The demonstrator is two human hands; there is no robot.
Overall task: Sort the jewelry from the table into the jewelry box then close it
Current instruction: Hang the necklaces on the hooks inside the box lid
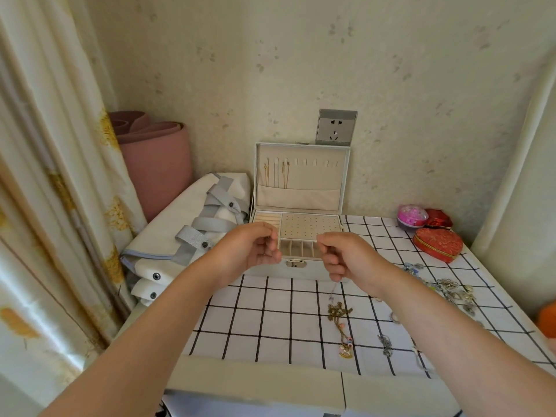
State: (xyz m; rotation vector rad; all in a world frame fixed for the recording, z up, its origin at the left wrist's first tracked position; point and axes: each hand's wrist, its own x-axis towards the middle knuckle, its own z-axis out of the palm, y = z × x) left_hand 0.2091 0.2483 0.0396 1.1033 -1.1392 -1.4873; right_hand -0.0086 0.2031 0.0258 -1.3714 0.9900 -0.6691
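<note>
The white jewelry box (313,270) stands open against the wall, its lid (301,194) upright with thin gold chains (282,174) hanging inside. I hold both hands up just in front of its tray. My left hand (249,249) and my right hand (346,257) each pinch an end of a thin silver necklace (333,288), whose loose part dangles below my right hand. A bronze necklace (340,314) with a small pendant lies on the checked cloth (270,323). Several silver pieces (451,290) are scattered at the right.
A red heart-shaped box (437,243), a pink ball (411,216) and a small red box (439,219) sit at the back right. A white bag (195,230) and a rolled pink mat (156,158) lie left of the jewelry box. A curtain (45,176) hangs at the far left.
</note>
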